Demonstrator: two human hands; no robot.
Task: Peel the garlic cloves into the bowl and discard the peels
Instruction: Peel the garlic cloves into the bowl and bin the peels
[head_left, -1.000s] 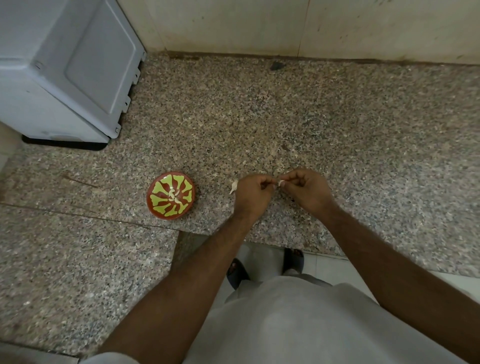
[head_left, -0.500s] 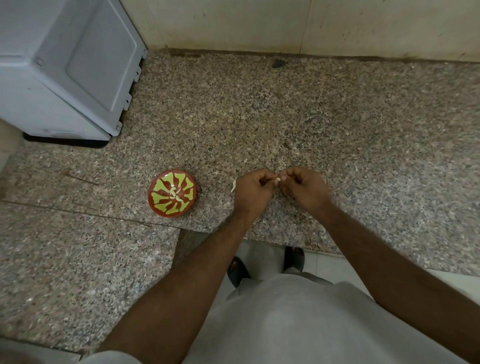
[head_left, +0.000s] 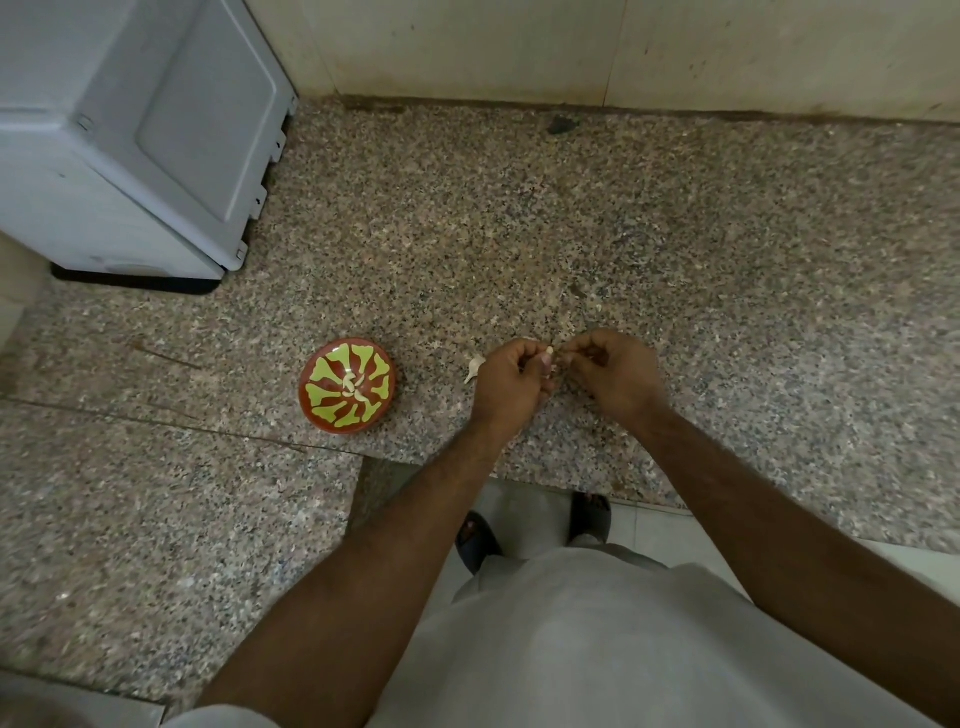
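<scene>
Garlic clove (head_left: 547, 356), small and pale, pinched between left hand (head_left: 511, 382) and right hand (head_left: 615, 374).

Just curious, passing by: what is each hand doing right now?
Left hand: closed, pinching a garlic clove.
Right hand: closed, fingertips at the same clove; whether it grips clove or peel cannot be told.

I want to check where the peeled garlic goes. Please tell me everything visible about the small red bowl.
The small round red bowl with yellow-green petal pattern looks glazed, perhaps ceramic. It sits upright on the speckled granite counter, near its front edge. A few pale peeled garlic cloves lie at its centre. Neither hand touches it.
</scene>
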